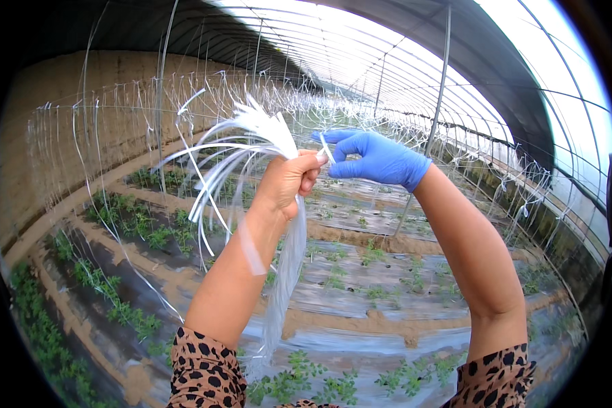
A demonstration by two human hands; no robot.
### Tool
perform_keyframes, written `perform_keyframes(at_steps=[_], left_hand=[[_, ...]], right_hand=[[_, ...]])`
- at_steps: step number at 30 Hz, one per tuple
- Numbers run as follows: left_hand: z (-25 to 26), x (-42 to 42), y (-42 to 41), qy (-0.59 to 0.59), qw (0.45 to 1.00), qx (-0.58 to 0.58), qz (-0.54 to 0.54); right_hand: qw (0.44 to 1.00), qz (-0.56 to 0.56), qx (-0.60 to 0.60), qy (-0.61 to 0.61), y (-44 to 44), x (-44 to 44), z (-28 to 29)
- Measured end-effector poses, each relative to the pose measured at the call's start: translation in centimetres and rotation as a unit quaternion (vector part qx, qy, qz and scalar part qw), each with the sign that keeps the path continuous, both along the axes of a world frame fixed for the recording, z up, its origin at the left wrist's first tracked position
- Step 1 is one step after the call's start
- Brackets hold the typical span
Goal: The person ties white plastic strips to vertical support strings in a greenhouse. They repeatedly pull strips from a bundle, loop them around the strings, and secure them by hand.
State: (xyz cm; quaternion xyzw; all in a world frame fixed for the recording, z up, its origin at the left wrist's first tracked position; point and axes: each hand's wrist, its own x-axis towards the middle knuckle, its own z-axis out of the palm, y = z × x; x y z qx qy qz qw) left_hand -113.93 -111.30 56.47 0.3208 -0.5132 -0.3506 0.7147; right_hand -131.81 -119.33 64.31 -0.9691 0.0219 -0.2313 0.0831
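My bare left hand (297,178) is closed round a thick bundle of white plastic twine (290,255). The cut ends fan out above the fist and to the left; the long strands hang down below it. Close to the left thumb, my right hand (370,158), in a blue glove, has its index finger stretched out and its thumb bent in. A short loop of white strand (326,148) lies between the two hands, at the gloved fingers. Whether the gloved fingers grip it or it only rests against them, I cannot tell. A horizontal wire runs behind the hands.
Rows of young green plants (298,377) grow through plastic mulch film (367,336), with bare soil between. Many white strings (96,132) hang from overhead wires. A metal post (441,81) rises behind my right hand. An earthen wall (46,143) stands at the left.
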Motion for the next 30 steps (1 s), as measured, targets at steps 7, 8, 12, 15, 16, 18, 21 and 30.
perform_keyframes(at_steps=[7, 8, 12, 15, 16, 18, 21, 30], left_hand=[[-1.1, 0.3, -0.4, 0.044, 0.996, 0.045, -0.068], [-1.1, 0.4, -0.3, 0.044, 0.996, 0.044, -0.065], [-1.3, 0.2, 0.2, -0.019, 1.000, -0.007, 0.014], [-0.6, -0.4, 1.1, -0.094, 0.994, -0.051, 0.027], [-0.2, -0.8, 1.4, -0.104, 0.992, -0.063, 0.028], [0.4, -1.3, 1.6, -0.126, 0.988, -0.087, 0.032], [0.8, 0.2, 1.9, -0.057, 0.986, -0.082, 0.136], [-0.3, -1.9, -1.2, -0.037, 0.984, -0.089, 0.150]], right_hand=[[0.993, -0.062, 0.101, 0.015, -0.8, 0.6, -0.6], [0.991, -0.067, 0.111, 0.008, -0.7, 0.6, -0.5], [0.975, -0.030, 0.213, -0.064, -0.6, 0.1, -0.9], [0.982, 0.003, 0.165, -0.088, -0.4, -0.6, -0.8], [0.989, 0.008, 0.120, -0.085, -0.4, -0.9, -0.8], [0.986, 0.019, 0.126, -0.106, -0.2, -1.3, -0.8], [0.962, -0.011, 0.254, -0.099, 0.3, -1.7, -0.3], [0.926, 0.135, 0.327, -0.133, 0.0, -2.1, 0.3]])
